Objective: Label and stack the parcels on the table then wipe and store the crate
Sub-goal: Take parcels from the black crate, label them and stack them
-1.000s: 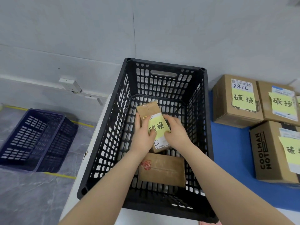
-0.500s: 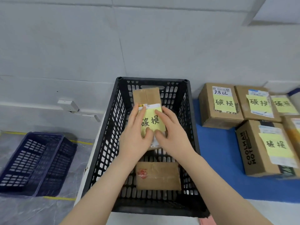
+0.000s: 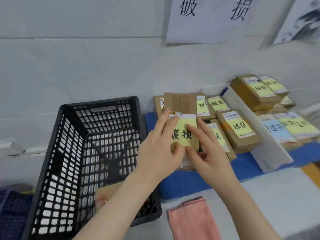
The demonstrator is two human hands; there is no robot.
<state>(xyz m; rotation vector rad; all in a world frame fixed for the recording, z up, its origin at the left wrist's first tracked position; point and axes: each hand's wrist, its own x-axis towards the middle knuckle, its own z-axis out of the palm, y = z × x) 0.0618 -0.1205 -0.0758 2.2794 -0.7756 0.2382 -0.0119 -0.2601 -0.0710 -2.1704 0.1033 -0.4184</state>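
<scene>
Head view shows both arms reaching forward, left hand (image 3: 160, 151) and right hand (image 3: 210, 149) side by side, fingers (image 3: 192, 129) spread flat and clasping a brown parcel (image 3: 180, 104) with a yellow label (image 3: 184, 134). It hangs above the blue mat (image 3: 190, 181), right of the black crate (image 3: 83, 153), before stacked parcels (image 3: 239, 129).

A pale tiled wall (image 3: 86, 58) rises behind the worktop (image 3: 277, 196), which is white with a blue mat (image 3: 242, 167). Two paper signs (image 3: 207, 18) hang on the wall, under soft, even light.
</scene>
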